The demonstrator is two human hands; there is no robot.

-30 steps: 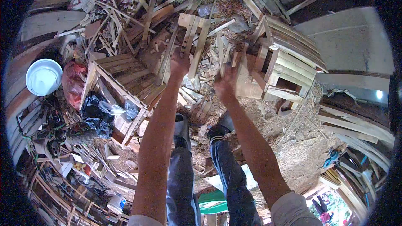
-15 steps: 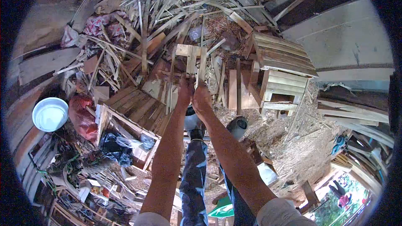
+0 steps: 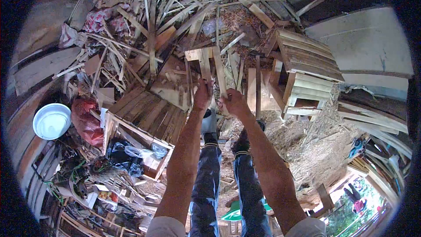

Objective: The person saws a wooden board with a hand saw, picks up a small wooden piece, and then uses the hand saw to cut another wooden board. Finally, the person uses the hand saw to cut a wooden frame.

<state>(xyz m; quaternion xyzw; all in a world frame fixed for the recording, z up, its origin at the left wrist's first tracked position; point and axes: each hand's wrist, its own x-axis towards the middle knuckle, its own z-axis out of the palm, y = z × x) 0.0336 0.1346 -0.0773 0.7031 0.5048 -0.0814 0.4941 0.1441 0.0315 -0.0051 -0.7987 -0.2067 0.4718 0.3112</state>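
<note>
My left hand [image 3: 202, 95] is closed around the near end of a short wooden slat [image 3: 204, 63]. A second wooden slat [image 3: 219, 72] has its near end in the closed fingers of my right hand [image 3: 235, 102]. The two slats point away from me, side by side with a narrow gap between them. Their far ends overlap a pale wooden crosspiece [image 3: 192, 55] in this view. Below the hands are my shoes and jeans.
A slatted wooden crate [image 3: 144, 118] holding plastic bags lies at the left, near a white basin [image 3: 52, 121] and a red sack [image 3: 87, 121]. Slatted wooden boxes [image 3: 309, 57] stand at the right. Scrap strips [image 3: 175, 0] pile up ahead; sawdust [image 3: 307, 149] covers the floor.
My hands have moved apart, the right one shifting rightward with its slat, so a gap opens between the slats. My right foot has come in closer to the left one.
</note>
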